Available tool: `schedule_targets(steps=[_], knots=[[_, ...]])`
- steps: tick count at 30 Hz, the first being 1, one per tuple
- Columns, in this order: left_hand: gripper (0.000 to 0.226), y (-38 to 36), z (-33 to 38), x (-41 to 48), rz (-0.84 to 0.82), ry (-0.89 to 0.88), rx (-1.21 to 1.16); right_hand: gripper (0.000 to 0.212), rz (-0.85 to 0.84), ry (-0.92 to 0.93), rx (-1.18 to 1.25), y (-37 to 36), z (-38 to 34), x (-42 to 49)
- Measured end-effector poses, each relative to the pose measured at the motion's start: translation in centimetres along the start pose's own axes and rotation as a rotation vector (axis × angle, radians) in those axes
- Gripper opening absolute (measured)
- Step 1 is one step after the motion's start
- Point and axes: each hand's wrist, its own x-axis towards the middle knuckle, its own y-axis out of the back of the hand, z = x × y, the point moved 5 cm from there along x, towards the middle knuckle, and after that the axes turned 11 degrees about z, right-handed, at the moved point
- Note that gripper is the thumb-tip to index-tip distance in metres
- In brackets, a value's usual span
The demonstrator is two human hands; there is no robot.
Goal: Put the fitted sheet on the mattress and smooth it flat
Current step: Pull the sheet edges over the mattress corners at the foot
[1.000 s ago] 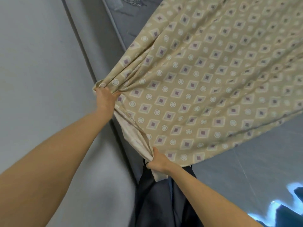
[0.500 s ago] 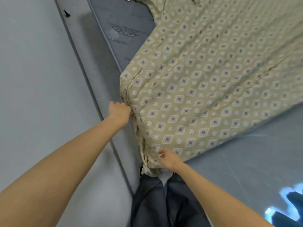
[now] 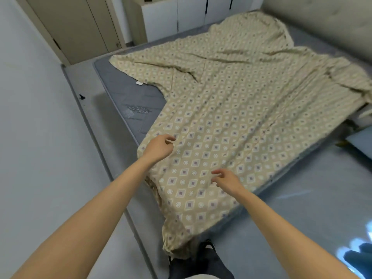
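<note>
The beige fitted sheet (image 3: 231,121) with a diamond pattern lies spread and wrinkled over the grey mattress (image 3: 128,97). Its near corner is pulled over the mattress corner and hangs down in front of me. My left hand (image 3: 159,148) hovers over the sheet near the left edge, fingers loosely curled and holding nothing. My right hand (image 3: 227,181) hovers over the sheet near the front edge, fingers relaxed and apart from the cloth. The far left part of the mattress is bare, and the sheet is bunched at the far right.
A grey wall (image 3: 36,137) runs close along the left of the bed frame (image 3: 112,158). White cabinets (image 3: 181,15) and a beige door (image 3: 76,27) stand beyond the bed. A light blue pillow (image 3: 362,141) lies at the right. Grey floor (image 3: 312,208) is on the right.
Both hands have let go of the sheet's corner, which now sits over the mattress corner. The hands have lifted above the sheet and the view has risen to take in the whole bed.
</note>
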Motion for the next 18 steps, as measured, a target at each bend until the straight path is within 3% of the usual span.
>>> schedule_targets(steps=[8, 18], knots=[[0.035, 5.3, 7.1, -1.0, 0.121, -0.007, -0.350, 0.029, 0.146, 0.180, 0.253, 8.9, -8.0, -1.8], [0.033, 10.9, 11.8, 2.2, 0.186, 0.000, -0.494, 0.030, 0.233, 0.396, 0.292, 12.9, -18.7, -0.2]])
